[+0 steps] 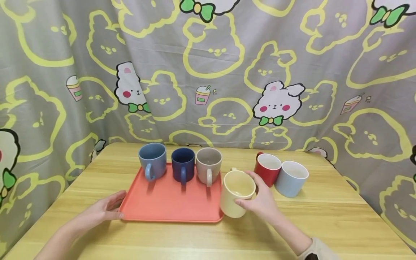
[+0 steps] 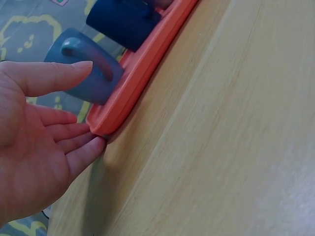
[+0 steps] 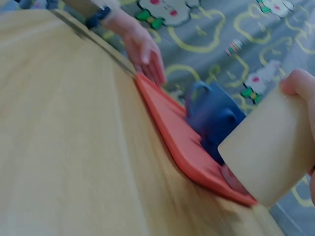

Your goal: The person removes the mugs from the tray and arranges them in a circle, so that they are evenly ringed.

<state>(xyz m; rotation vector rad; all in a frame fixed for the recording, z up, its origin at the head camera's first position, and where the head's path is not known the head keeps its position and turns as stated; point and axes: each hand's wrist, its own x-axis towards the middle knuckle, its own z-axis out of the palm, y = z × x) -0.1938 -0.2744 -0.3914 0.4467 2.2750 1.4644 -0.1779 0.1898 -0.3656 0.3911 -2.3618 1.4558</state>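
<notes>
My right hand (image 1: 264,202) grips a pale yellow mug (image 1: 231,206) by its body, thumb on the near side and fingers round the far right. The mug stands upright, overlapping the right rim of a coral-red tray (image 1: 169,207) in the head view; its handle points away. At the tray's left edge is my left hand (image 1: 103,210), fingertips right at the corner, the fingers loosely extended in the left wrist view. Along the tray's far side stand a grey-blue mug (image 1: 155,159), a navy mug (image 1: 183,164) and a light grey mug (image 1: 207,162), handles toward me.
Right of the tray, a red mug (image 1: 265,174) with a white inside stands close beside a light blue mug (image 1: 290,183) on the wooden table (image 1: 182,242). A grey patterned curtain (image 1: 221,86) hangs behind the table and along both sides.
</notes>
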